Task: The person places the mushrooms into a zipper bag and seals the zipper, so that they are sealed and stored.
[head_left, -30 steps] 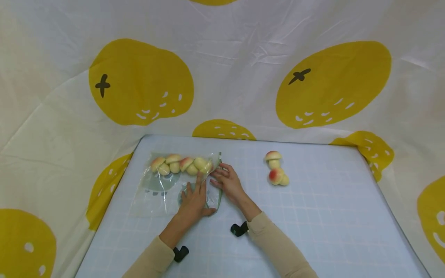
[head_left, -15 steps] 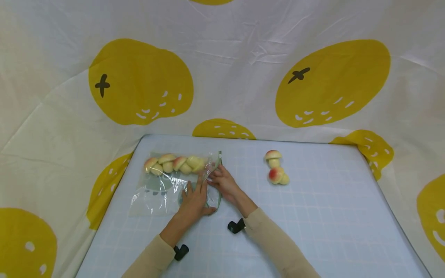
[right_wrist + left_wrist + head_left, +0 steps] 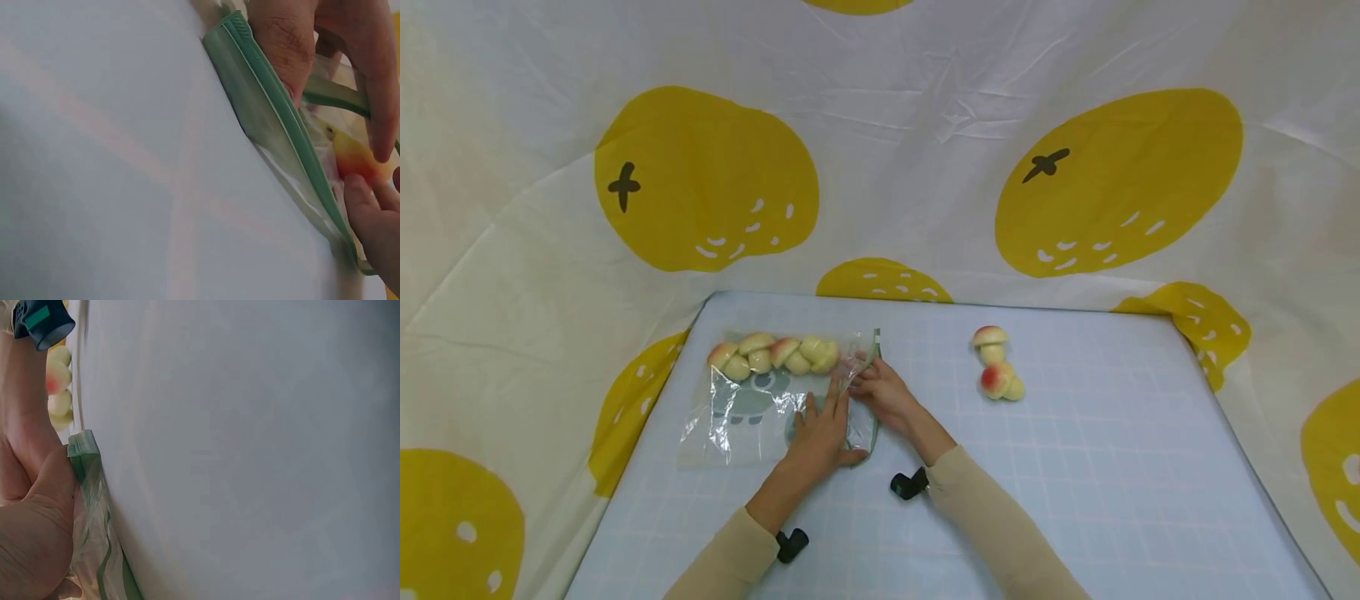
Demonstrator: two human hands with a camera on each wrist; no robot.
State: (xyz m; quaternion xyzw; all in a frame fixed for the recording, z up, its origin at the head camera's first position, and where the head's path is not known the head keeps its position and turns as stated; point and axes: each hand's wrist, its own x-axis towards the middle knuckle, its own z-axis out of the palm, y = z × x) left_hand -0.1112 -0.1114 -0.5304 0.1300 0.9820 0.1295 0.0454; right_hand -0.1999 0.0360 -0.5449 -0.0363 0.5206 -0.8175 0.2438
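Table (image 3: pixel 1075 500): pale cover w/ faint grid, work going on at its far L, more pcs toward far R. Clear bag (image 3: pixel 730 446) lies flat on the far L part, grey-green print on it, mouth facing R. Filling looks abt two-thirds done, judging by count: row of four mushrooms (image 3: pixel 758 354) sits inside along the bag's far side, packed close; far mushroom (image 3: pixel 991 337) & near mushroom (image 3: pixel 998 381) are out on the table, right of the bag & well apart from it, touching each other or nearly so. So prob 2 pcs left, & the mouth's not zipped. L hand (image 3: pixel 820 429): released, nothing clenched, fingers spread & straight on the bag's top film near the mouth, thumb at its near corner; prob just steadying. R hand (image 3: pixel 887 396): fingertips in at the mouth under the top film, slack, part-extended, no pc seen grasped. Can't tell if they touch the R-most bagged pc, film & glare get in the way. Green zip strip (image 3: pixel 297 131): parted from the opposite edge, mouth gaping btwn the hands per R wrist view.
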